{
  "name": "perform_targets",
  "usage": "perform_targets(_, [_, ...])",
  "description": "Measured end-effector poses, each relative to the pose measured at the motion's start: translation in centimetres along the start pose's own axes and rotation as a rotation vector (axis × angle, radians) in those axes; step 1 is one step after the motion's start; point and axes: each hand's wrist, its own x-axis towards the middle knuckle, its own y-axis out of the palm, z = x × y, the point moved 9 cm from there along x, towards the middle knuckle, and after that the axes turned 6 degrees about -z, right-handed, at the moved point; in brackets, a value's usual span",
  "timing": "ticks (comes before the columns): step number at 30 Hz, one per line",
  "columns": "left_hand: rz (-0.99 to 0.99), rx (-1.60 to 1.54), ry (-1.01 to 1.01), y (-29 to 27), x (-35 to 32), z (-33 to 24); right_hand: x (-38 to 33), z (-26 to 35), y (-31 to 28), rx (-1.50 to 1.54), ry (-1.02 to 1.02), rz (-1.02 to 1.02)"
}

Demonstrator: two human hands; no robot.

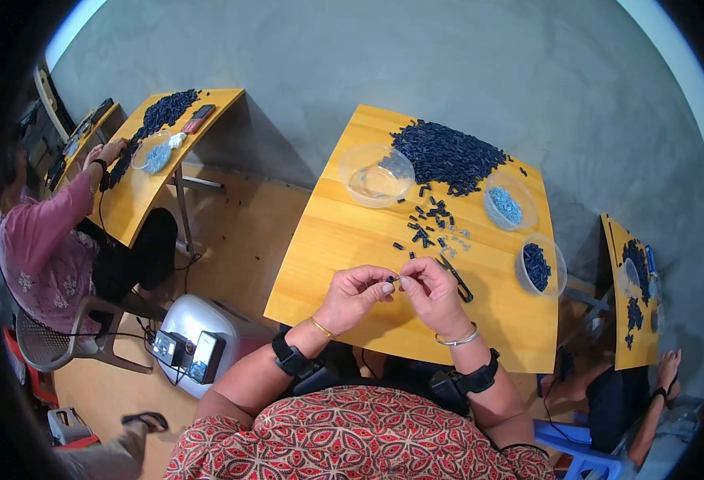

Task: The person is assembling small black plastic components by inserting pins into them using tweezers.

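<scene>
Both hands meet over the near edge of the yellow table (pixel 344 240). Left hand (pixel 353 294) and right hand (pixel 432 292) pinch one small dark plastic piece (pixel 391 278) between fingertips, both clenched on it. It looks light, rigid and smooth, easy to fumble; best held by its sides with thumb and forefinger. The pile of dark pieces (pixel 448 156) sits far side; black scissors (pixel 456 278) lie just beside the right hand.
</scene>
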Motion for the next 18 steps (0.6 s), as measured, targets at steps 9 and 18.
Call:
perform_targets(9, [-0.031, -0.037, -0.054, -0.5, 0.4, 0.7, -0.2, 3.9, 1.2, -0.490, -0.359, 0.020])
perform_targets(18, [-0.088, 0.013, -0.208, -0.2, 2.2, 1.8, -0.1, 3.3, 1.3, -0.778, -0.494, 0.031])
